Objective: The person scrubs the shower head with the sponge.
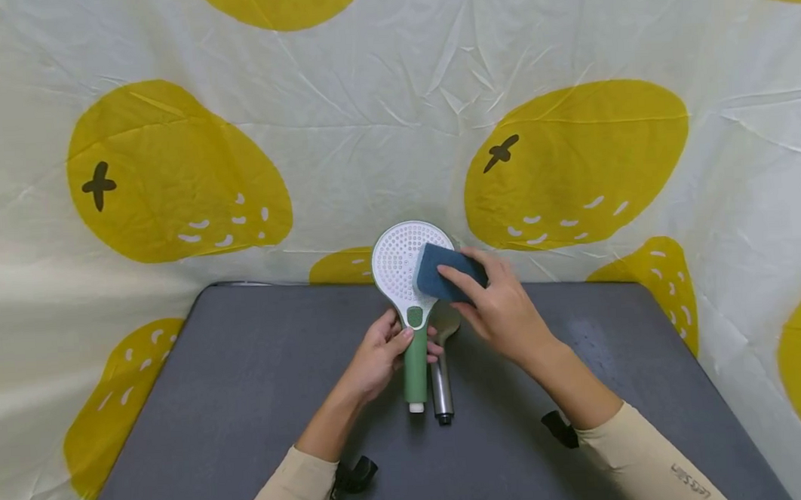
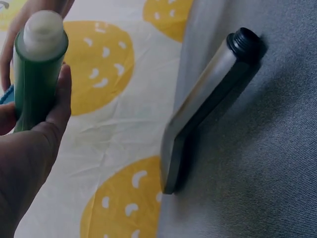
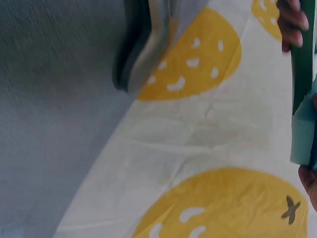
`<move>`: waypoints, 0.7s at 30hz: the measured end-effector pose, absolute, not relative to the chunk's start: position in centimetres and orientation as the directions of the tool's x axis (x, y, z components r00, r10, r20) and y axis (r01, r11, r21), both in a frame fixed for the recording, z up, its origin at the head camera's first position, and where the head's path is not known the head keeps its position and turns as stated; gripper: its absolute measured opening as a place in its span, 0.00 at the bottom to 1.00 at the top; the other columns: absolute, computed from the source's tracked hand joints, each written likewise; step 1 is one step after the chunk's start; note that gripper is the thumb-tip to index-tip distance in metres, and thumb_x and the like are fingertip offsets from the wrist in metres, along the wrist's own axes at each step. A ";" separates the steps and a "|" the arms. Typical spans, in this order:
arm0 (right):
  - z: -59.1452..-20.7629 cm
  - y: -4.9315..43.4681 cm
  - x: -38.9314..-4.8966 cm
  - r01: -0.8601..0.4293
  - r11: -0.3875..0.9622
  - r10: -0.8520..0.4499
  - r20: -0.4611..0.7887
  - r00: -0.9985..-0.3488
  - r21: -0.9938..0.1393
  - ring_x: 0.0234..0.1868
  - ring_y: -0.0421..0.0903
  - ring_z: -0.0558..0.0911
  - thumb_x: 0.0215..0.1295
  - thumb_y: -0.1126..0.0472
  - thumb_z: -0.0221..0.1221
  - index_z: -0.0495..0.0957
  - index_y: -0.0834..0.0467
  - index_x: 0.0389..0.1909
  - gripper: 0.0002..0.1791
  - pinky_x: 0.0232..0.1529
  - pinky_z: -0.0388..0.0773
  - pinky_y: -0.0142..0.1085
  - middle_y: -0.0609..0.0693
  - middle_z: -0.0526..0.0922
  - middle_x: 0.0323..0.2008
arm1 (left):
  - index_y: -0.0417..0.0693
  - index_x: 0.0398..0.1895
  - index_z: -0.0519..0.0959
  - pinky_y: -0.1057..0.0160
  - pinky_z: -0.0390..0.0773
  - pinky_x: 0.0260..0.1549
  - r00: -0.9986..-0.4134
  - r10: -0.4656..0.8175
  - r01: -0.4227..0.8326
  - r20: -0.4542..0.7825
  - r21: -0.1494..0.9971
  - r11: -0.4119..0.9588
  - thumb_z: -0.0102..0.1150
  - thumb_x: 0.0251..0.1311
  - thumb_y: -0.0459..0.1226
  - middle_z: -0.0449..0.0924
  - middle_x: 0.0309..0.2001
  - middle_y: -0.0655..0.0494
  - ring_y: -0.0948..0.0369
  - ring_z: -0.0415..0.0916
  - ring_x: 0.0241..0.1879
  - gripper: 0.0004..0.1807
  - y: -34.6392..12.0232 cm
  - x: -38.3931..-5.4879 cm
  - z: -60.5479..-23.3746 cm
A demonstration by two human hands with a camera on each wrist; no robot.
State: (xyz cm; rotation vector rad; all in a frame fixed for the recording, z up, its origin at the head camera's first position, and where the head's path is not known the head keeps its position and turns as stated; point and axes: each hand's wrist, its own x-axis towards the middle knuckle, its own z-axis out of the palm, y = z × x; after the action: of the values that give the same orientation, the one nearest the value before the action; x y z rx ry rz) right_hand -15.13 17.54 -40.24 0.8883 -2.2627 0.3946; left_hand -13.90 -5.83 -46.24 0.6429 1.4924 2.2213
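A green shower head (image 1: 416,370) with a round white nozzle face is held up by my left hand (image 1: 381,354), whose fingers wrap the upper handle just below the green button. In the left wrist view the white end of its green handle (image 2: 39,74) points toward the camera. My right hand (image 1: 505,305) pinches a blue sponge (image 1: 442,270) between thumb and fingers. The sponge's pale side lies against the right part of the nozzle face. In the right wrist view the sponge (image 3: 303,136) shows at the right edge, overlapping the green handle.
A silver shower head (image 1: 442,387) with a black threaded end lies on the dark grey table (image 1: 278,377), behind the green one. A white curtain (image 1: 382,168) with yellow lemon prints hangs along the table's far edge and sides.
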 end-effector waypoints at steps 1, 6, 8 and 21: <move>-39.9 17.8 -15.4 -0.684 0.728 -0.478 0.683 -0.552 -0.043 0.63 0.69 0.72 0.57 0.63 0.76 0.77 0.53 0.67 0.35 0.60 0.77 0.61 0.70 0.70 0.67 | 0.32 0.73 0.55 0.42 0.84 0.53 -0.817 0.555 -0.066 0.159 0.929 -0.365 0.39 0.82 0.33 0.82 0.52 0.47 0.57 0.88 0.45 0.23 -5.8 -13.9 -46.3; -38.4 18.8 -16.5 -0.661 0.745 -0.434 0.687 -0.582 -0.088 0.66 0.69 0.70 0.59 0.64 0.74 0.76 0.57 0.68 0.34 0.63 0.74 0.63 0.71 0.69 0.67 | 0.34 0.73 0.57 0.49 0.88 0.48 -0.791 0.582 -0.051 0.190 0.927 -0.373 0.40 0.82 0.35 0.81 0.54 0.43 0.57 0.89 0.45 0.23 -6.0 -14.0 -46.6; -38.2 19.0 -16.7 -0.653 0.746 -0.408 0.685 -0.603 -0.131 0.66 0.69 0.69 0.60 0.64 0.74 0.74 0.57 0.69 0.35 0.62 0.74 0.63 0.70 0.68 0.68 | 0.33 0.74 0.56 0.47 0.87 0.49 -0.778 0.592 -0.039 0.210 0.925 -0.379 0.39 0.83 0.35 0.81 0.54 0.46 0.57 0.89 0.44 0.23 -6.0 -14.0 -46.7; -42.1 17.2 -15.3 -0.755 0.614 -0.407 0.728 -0.552 -0.229 0.60 0.67 0.72 0.53 0.67 0.77 0.66 0.63 0.67 0.42 0.52 0.82 0.59 0.74 0.65 0.61 | 0.27 0.69 0.57 0.56 0.88 0.47 -0.823 0.542 -0.109 0.172 0.888 -0.447 0.36 0.83 0.33 0.82 0.46 0.48 0.57 0.88 0.41 0.21 -5.5 -14.0 -46.2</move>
State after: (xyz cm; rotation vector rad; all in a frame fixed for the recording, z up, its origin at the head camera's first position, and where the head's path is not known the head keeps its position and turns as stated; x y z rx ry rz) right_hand -15.29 17.15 -42.10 0.9095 -2.2009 0.7089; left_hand -14.01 -5.54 -46.20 0.6223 1.3630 2.2975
